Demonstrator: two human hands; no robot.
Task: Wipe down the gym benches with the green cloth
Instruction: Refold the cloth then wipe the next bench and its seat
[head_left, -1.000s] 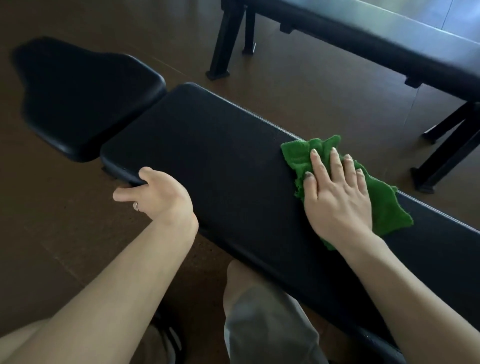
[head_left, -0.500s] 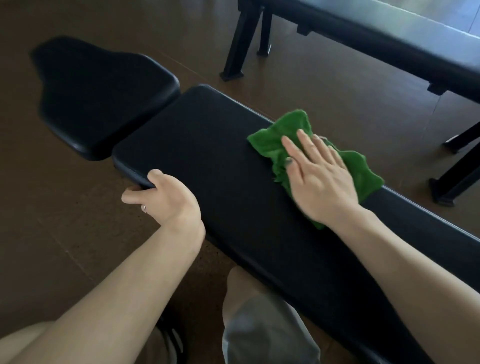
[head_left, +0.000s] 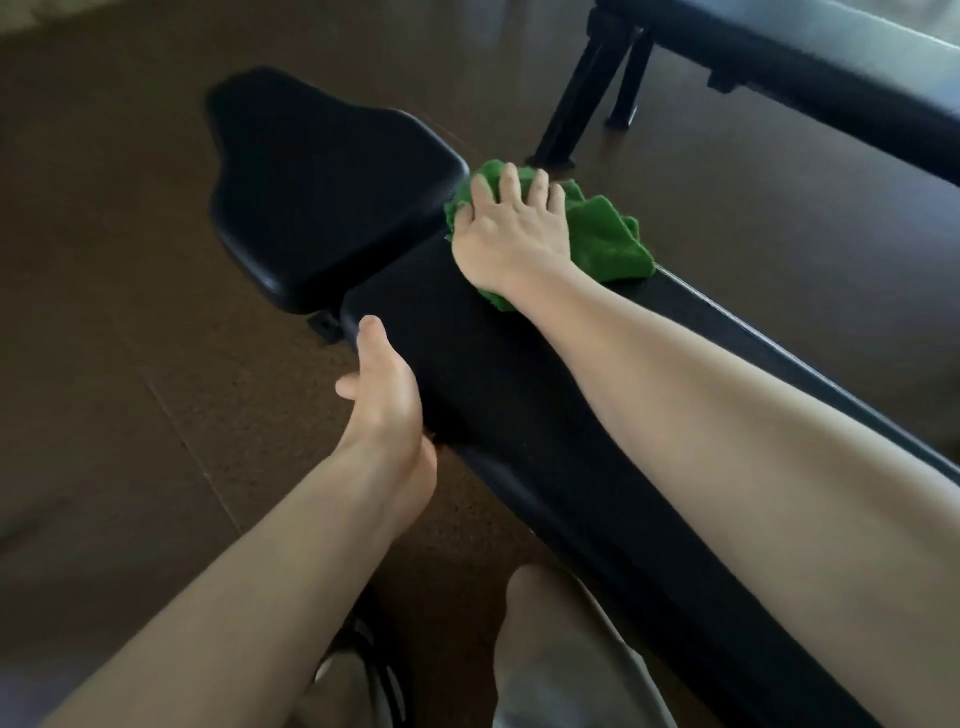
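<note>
A long black padded gym bench (head_left: 519, 415) runs from the lower right up to the middle of the view. Its separate black seat pad (head_left: 322, 192) lies beyond the gap at the far end. The green cloth (head_left: 608, 239) lies crumpled on the far end of the long pad, right beside the seat pad. My right hand (head_left: 511, 228) presses flat on the cloth with fingers spread. My left hand (head_left: 382, 389) grips the near edge of the long pad, thumb on top and fingers hidden underneath.
A second black bench (head_left: 831, 88) with angled metal legs (head_left: 576, 104) stands at the top right. The brown floor (head_left: 130, 364) surrounds both benches. My knee in grey shorts (head_left: 550, 660) and a shoe show at the bottom.
My right hand has slid the green cloth along the pad toward the far end, up to the seat pad. My left hand kept its grip on the near edge.
</note>
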